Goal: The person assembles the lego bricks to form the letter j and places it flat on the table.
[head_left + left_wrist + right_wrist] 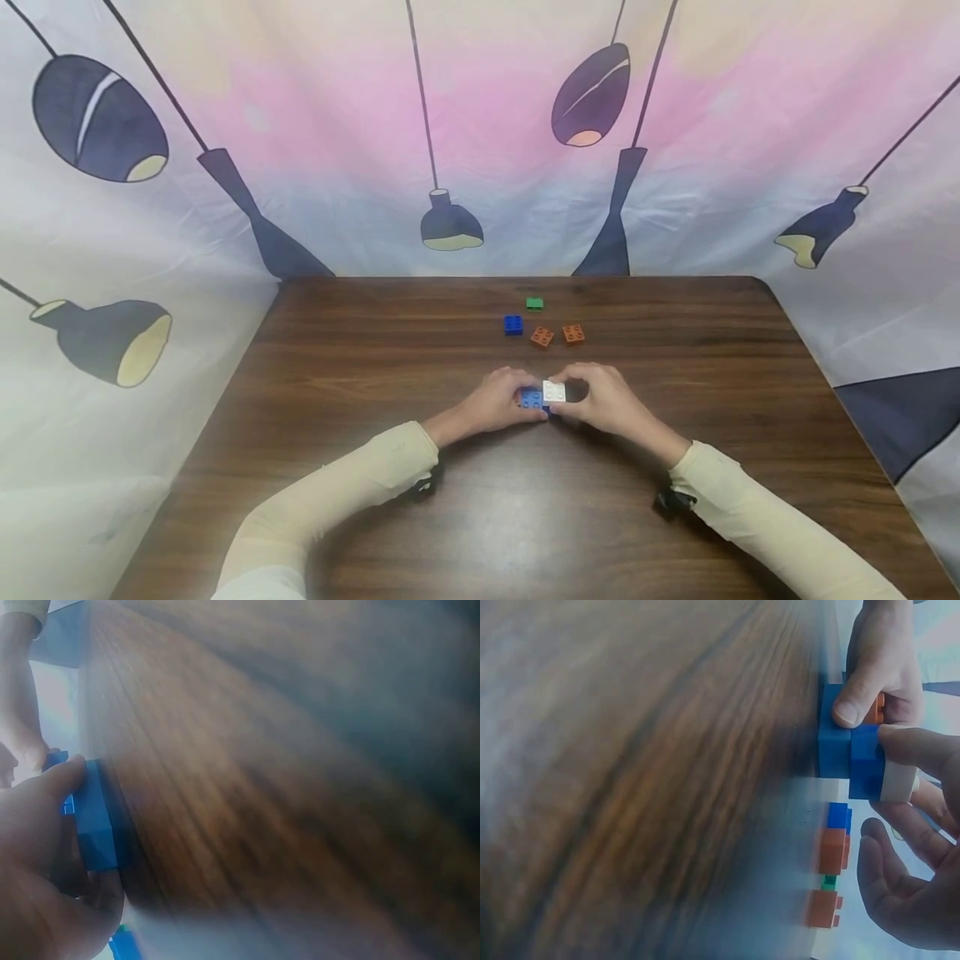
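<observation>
At the middle of the table both hands meet on one small stack of toy building bricks. My left hand (497,402) pinches a longer blue brick (832,750), its thumb along the near side. On the right end of this brick sits a darker blue brick (866,765), topped by a white brick (554,392). My right hand (606,402) pinches the white brick between thumb and fingers, its thumb reaching the darker blue brick's edge. An orange brick (879,709) shows partly behind the left thumb. In the left wrist view, the longer blue brick (94,817) lies close to the tabletop.
Beyond the hands lie a blue brick (513,325), a green brick (534,304) and two orange bricks, one left (542,337) and one right (573,334). The brown wooden table (375,333) ends at a printed cloth (337,167) behind it.
</observation>
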The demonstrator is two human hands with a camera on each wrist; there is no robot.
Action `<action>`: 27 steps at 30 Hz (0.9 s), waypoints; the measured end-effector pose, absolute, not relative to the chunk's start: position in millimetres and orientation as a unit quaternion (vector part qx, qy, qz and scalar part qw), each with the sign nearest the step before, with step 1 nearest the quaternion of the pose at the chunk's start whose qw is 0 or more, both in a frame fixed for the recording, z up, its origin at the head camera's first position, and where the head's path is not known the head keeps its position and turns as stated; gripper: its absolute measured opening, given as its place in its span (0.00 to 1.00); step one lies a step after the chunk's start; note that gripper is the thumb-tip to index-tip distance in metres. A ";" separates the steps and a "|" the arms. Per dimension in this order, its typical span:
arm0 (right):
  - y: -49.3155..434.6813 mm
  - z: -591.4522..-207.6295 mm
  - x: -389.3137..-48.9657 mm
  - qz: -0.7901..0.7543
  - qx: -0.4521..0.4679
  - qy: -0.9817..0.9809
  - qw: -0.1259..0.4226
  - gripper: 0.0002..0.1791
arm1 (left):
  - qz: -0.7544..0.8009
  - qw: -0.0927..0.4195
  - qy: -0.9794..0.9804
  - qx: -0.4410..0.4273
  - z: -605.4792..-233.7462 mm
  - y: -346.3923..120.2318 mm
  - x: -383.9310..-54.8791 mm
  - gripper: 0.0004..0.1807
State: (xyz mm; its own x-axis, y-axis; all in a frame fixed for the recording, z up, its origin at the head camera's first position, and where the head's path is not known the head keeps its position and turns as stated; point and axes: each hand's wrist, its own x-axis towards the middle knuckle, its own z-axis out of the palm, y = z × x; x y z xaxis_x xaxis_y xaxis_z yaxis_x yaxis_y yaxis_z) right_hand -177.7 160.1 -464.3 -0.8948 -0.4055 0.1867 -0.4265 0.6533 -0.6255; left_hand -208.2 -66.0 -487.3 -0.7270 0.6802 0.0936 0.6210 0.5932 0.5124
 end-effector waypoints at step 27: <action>175.8 -458.9 -180.6 0.408 0.212 -0.888 0.002 0.23 | 0.261 0.049 0.893 0.364 -486.6 -65.7 -207.1 0.26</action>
